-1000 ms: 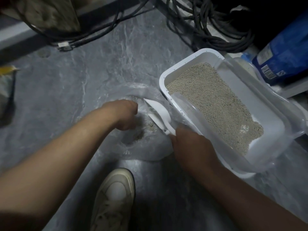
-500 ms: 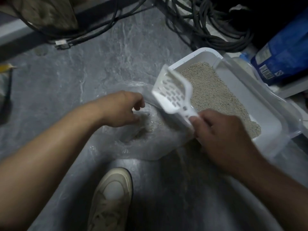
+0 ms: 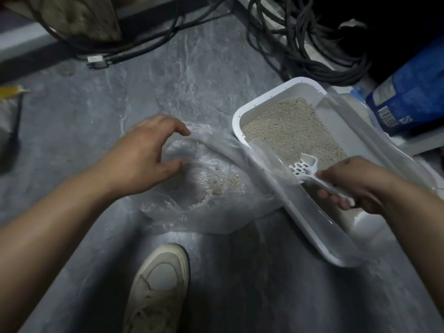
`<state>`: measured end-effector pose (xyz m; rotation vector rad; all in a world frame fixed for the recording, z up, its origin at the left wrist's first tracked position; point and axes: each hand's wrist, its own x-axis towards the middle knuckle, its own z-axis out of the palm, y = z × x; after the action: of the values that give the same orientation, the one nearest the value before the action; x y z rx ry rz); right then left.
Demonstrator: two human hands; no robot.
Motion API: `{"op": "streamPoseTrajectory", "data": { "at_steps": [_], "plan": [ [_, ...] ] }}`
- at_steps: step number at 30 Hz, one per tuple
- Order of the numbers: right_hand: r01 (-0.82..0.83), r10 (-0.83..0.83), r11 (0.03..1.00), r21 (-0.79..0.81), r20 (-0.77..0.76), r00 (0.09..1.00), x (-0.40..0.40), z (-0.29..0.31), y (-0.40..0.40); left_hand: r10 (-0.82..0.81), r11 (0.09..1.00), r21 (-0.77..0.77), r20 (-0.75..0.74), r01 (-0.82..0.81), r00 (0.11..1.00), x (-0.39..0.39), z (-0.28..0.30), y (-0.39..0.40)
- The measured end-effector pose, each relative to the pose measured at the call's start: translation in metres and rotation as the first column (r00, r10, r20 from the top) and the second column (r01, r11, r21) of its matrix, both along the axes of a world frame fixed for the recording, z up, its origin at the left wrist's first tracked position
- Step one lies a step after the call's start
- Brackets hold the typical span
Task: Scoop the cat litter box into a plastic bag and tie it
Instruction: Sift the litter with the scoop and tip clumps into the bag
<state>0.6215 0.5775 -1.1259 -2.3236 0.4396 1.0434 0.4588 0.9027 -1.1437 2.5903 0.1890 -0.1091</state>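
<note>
Since a moment ago your right hand (image 3: 355,183) has carried the scoop (image 3: 303,165) from above the plastic bag (image 3: 211,188) into the litter box (image 3: 262,109); gripping its handle. Your left hand (image 3: 149,150), fingers loosely spread, holds the bag's rim beside it.

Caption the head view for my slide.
Right hand dips the slotted scoop into the litter box while the left hand holds the plastic bag open.

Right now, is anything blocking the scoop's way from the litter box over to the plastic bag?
Only the litter box's own clear raised rim lies between the scoop and the bag. The bag's mouth lies open beside the left hand.
</note>
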Motion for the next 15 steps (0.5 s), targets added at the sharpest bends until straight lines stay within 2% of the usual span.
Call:
{"op": "streamPoseTrajectory", "data": {
  "at_steps": [5, 6, 7, 8, 9, 10, 12, 13, 15],
  "plan": [
    [0.036, -0.035, 0.999, 0.02, -0.033, 0.999, 0.01, -0.012, 0.028, 0.072, 0.997, 0.001, 0.031, -0.072, 0.997, -0.011, -0.002, 0.01],
    [-0.029, 0.029, 0.999, -0.029, -0.009, 1.0, 0.012, -0.009, 0.031, 0.093, 0.996, -0.006, 0.028, -0.093, 0.995, -0.014, -0.002, 0.011],
    [-0.162, 0.171, 0.977, -0.142, 0.052, 0.984, 0.013, -0.006, 0.032, 0.113, 0.994, -0.01, 0.025, -0.113, 0.993, -0.017, -0.002, 0.013],
    [-0.322, 0.38, 0.892, -0.318, 0.141, 0.914, 0.014, -0.001, 0.032, 0.131, 0.991, -0.005, 0.017, -0.131, 0.991, -0.02, -0.002, 0.014],
    [-0.414, 0.574, 0.767, -0.49, 0.236, 0.784, 0.013, 0.005, 0.033, 0.149, 0.989, 0.008, 0.004, -0.149, 0.989, -0.023, -0.001, 0.015],
    [-0.435, 0.679, 0.698, -0.569, 0.332, 0.655, 0.007, 0.011, 0.037, 0.167, 0.986, 0.03, -0.012, -0.166, 0.986, -0.026, -0.001, 0.017],
    [-0.488, 0.711, 0.703, -0.518, 0.521, 0.471, -0.013, 0.021, 0.052, 0.212, 0.975, 0.071, -0.045, -0.209, 0.976, -0.03, -0.002, 0.02],
    [-0.528, 0.724, 0.682, -0.505, 0.566, 0.394, -0.026, 0.023, 0.063, 0.245, 0.967, 0.082, -0.06, -0.24, 0.968, -0.032, -0.003, 0.022],
    [-0.596, 0.792, 0.582, -0.553, 0.553, 0.261, -0.044, 0.015, 0.081, 0.319, 0.946, 0.09, -0.091, -0.311, 0.943, -0.036, -0.003, 0.024]
  ]
}}
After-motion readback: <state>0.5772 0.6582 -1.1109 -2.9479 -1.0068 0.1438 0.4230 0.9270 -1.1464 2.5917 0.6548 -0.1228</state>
